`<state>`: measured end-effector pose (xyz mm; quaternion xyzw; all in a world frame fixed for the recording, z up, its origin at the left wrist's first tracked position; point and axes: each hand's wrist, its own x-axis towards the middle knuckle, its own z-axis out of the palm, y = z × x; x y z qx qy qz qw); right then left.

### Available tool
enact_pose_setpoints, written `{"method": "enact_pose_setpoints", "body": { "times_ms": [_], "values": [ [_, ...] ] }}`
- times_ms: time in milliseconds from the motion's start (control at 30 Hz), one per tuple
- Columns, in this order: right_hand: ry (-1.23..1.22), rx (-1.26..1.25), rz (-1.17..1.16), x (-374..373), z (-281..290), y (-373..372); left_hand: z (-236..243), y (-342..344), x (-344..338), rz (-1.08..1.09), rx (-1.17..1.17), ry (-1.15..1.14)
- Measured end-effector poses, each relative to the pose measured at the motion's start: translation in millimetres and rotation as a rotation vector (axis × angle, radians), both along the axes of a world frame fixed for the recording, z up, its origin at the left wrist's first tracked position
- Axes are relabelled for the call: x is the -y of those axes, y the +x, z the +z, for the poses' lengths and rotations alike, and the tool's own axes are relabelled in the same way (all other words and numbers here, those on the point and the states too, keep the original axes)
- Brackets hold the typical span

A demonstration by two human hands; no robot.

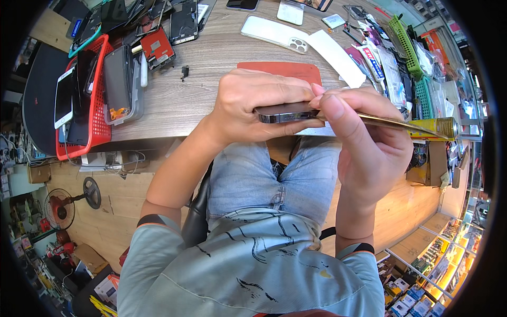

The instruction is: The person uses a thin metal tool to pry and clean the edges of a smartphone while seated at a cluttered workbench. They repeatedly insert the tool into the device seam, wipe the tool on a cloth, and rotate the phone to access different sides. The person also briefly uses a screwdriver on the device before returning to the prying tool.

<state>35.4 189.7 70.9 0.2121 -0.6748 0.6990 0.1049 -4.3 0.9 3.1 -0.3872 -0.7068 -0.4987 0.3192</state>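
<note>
My left hand (pixel 248 98) is wrapped round a dark smartphone (pixel 285 113), with its shiny metal edge turned toward me. Its fingers lie over the top and the thumb is underneath. In my right hand (pixel 372 142) is a long, thin, gold-brown metal tool (pixel 404 125), pinched between thumb and fingers. The tool's inner end meets the phone's right end; its exact tip is hidden by the fingers. Both hands are close together above the table's front edge, over my lap. Behind them a red mat (pixel 280 67) lies on the table.
A white phone back (pixel 274 33) and a white strip (pixel 338 57) lie beyond the mat. At the left, a red basket (pixel 100 116) holds phones beside a clear plastic box (pixel 127 108). On the right are a yellow can (pixel 445 128), green baskets (pixel 406 47) and loose parts.
</note>
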Motion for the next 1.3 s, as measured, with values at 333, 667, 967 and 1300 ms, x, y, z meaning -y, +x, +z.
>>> {"method": "enact_pose_setpoints", "body": {
  "times_ms": [333, 667, 967, 1300],
  "values": [
    [0.031, 0.134, -0.026, -2.4, 8.0, 2.5, 1.5, 1.4, -1.0, 0.012, 0.020, -0.011],
    [0.030, 0.060, -0.030, -0.1, 6.5, 1.6, 1.5, 1.1, -0.3, 0.009, 0.013, -0.007],
    [0.005, 0.163, -0.010, 2.0, 11.7, -0.8, 4.7, 4.6, -1.6, 0.050, 0.047, 0.019],
    [0.022, 0.135, -0.025, -1.0, 9.0, 0.3, 2.3, 2.6, -2.9, 0.030, 0.034, 0.038]
  ]
}}
